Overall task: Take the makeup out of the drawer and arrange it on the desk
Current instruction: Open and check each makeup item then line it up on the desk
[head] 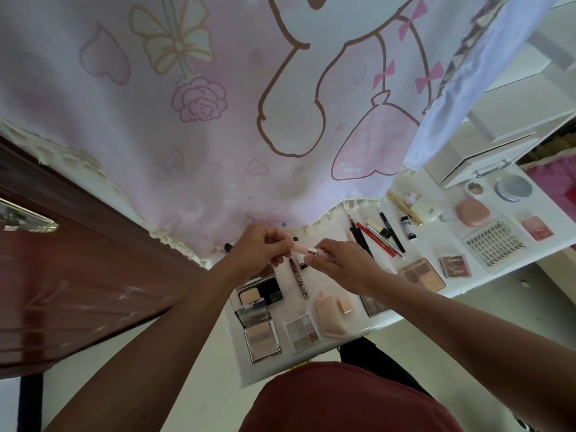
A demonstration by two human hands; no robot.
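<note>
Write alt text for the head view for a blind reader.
The left hand and right hand hold a slim pink tube between them above a white desk. Palettes, pencils and a lash tray lie spread on it.

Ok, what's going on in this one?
A person holds a pink tube over the white desk. The left hand pinches one end and the right hand pinches the end with the metal band. Plenty of makeup already lies on the desk: palettes near the front edge, a row of pencils, a pink compact and a lash tray further right.
</note>
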